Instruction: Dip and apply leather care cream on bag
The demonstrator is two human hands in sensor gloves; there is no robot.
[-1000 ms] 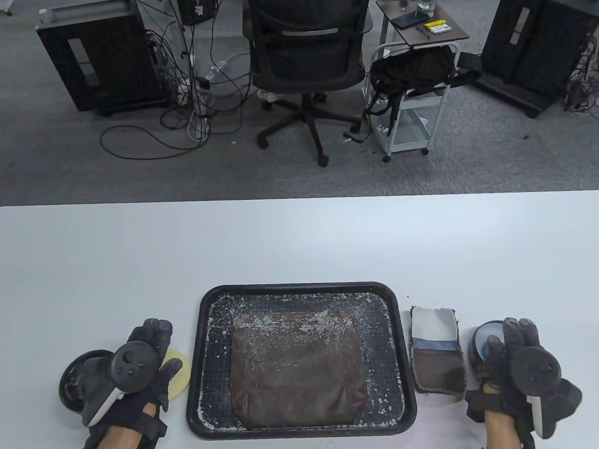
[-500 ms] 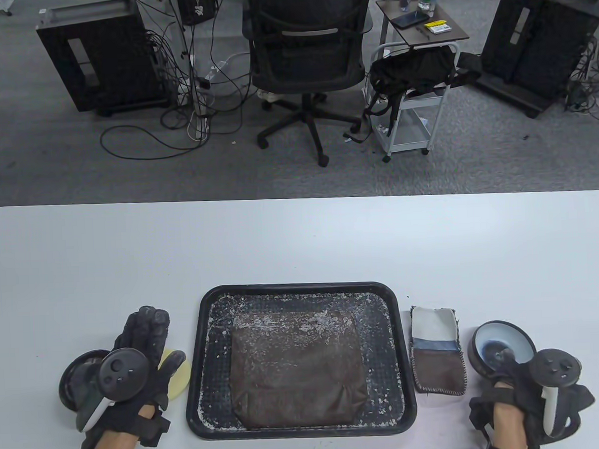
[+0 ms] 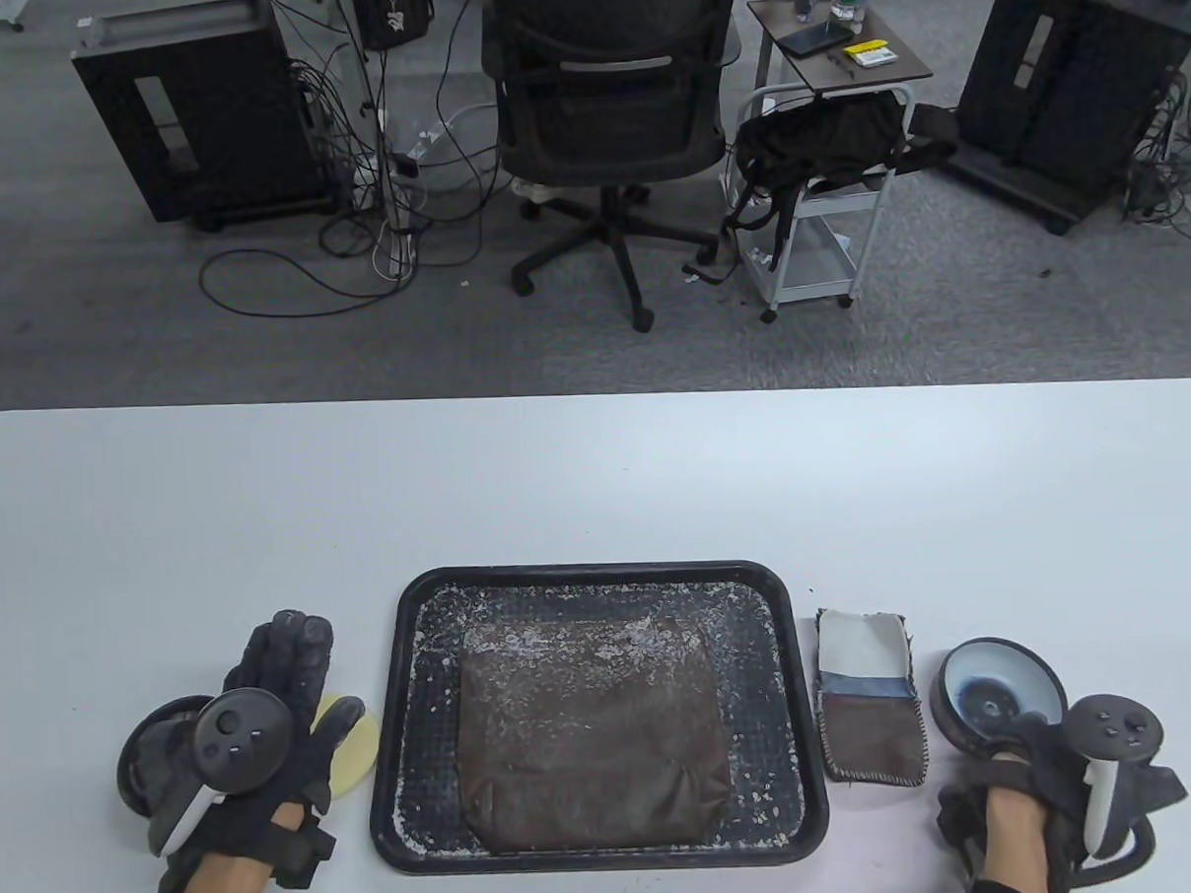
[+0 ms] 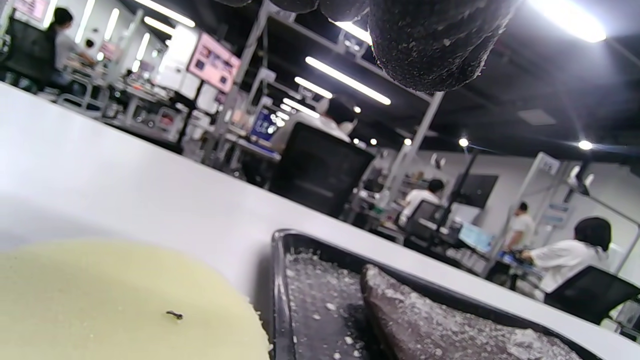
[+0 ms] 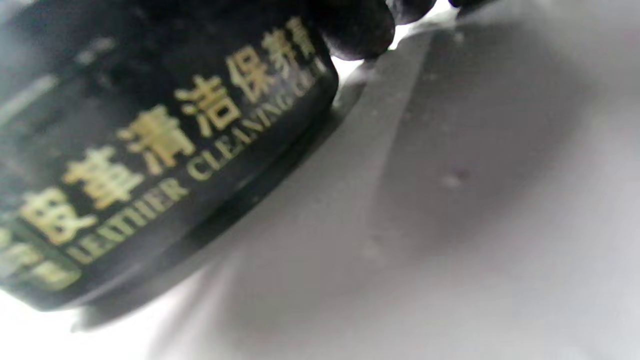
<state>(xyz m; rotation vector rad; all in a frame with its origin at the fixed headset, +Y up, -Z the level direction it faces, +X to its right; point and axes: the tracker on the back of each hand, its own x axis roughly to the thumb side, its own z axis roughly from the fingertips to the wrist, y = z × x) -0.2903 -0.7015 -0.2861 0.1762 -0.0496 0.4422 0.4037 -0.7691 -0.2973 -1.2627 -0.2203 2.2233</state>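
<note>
Table view puts the brown leather bag [image 3: 591, 743] flat in the black tray [image 3: 393, 771], low on the bench [image 3: 597, 486] between my two hands and flecked with white. Just left of the tray lies the yellow sponge pad [image 3: 351, 758], with a dark round lid [image 3: 150, 757] beyond it. My left hand [image 3: 262, 727] hovers over the pad with its fingers [image 3: 288, 647] stretched out straight and holding nothing; it has slid a little forward in the last second.

The bigger change is on the right. A second ago my right hand [image 3: 1054, 772] covered the cream jar [image 3: 1001, 693]; now it has drawn back toward me, and the jar's pale inside and dark centre are exposed. From above, that hand reaches only the jar's near edge. The right wrist view shows the jar's gold-lettered wall filling the frame and one fingertip [image 5: 360, 30] against its upper edge, so I read a light steadying hold on the jar, though the curl itself is hidden. A folded cloth [image 3: 868, 696] lies between tray and jar.

I take it the jar now stands open for dipping, yet the pad is not picked up.
</note>
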